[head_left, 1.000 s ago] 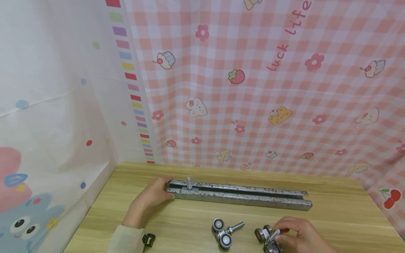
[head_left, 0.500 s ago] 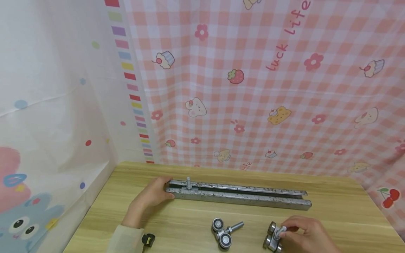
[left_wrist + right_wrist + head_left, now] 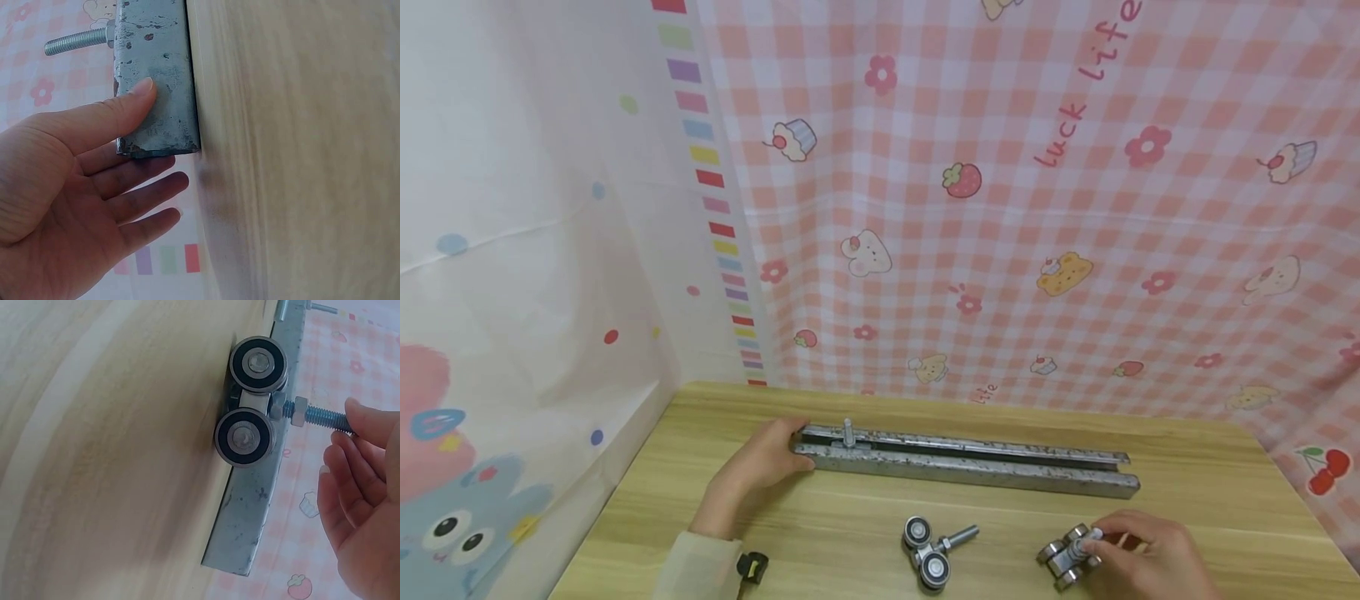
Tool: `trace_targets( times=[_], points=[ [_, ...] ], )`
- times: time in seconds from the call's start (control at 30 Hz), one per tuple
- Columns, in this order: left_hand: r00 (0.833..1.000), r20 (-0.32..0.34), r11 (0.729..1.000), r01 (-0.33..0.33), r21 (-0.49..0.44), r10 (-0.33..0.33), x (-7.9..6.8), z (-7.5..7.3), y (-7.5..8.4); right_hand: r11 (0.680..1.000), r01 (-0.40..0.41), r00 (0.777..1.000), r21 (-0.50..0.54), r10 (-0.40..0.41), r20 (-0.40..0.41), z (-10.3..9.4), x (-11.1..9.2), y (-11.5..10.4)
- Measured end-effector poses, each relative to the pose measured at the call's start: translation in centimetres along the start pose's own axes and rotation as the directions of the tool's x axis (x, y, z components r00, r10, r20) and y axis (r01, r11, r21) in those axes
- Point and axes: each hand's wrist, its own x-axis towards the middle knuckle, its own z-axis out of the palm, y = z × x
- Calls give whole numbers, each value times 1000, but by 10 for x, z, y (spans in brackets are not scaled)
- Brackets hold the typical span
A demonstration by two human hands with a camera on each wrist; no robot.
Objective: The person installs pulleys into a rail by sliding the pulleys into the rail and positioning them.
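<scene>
A worn metal channel rail (image 3: 970, 475) lies along the table, its slot facing up. My left hand (image 3: 766, 454) grips the rail's left end, thumb on the near side wall (image 3: 156, 119) and fingers around the far side. Just right of that hand, a threaded bolt (image 3: 848, 433) stands up out of the slot. My right hand (image 3: 1153, 554) pinches the bolt of a roller trolley (image 3: 1070, 557) between thumb and fingertips. In the right wrist view, two bearing wheels (image 3: 244, 437) of this trolley face the camera, with a nut (image 3: 300, 411) on its bolt.
A second roller trolley (image 3: 928, 554) lies on the wooden table (image 3: 820, 550) in front of the rail, its bolt pointing right. A black strap piece (image 3: 752, 568) is at the left wrist. Pink checked cloth (image 3: 925, 250) hangs behind the table.
My right hand has moved to the right with the roller trolley and turned it, so its wheels sit differently. The left hand and the rail have stayed in place.
</scene>
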Motion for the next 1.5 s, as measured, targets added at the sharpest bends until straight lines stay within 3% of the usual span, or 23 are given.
trace_targets(
  times=[0.2,0.53,0.9,1.23,1.5],
  points=[
    [1000,-1,1000,3,-3,-3,0,0,0,1000,-7,999,-8,6,-49,-2,1,7],
    [1000,-2,1000,4,1,-4,0,0,0,995,-92,995,-46,90,-32,-11,0,12],
    [1000,1,1000,-1,-10,1,0,0,0,1000,-8,992,1,8,-126,-16,0,26],
    [1000,0,1000,-3,-4,3,1,2,-2,993,-109,982,-45,101,-157,-24,3,34],
    [1000,-3,1000,-2,-4,2,1,1,-1,977,-211,970,-33,205,-131,-32,3,45]
  ],
)
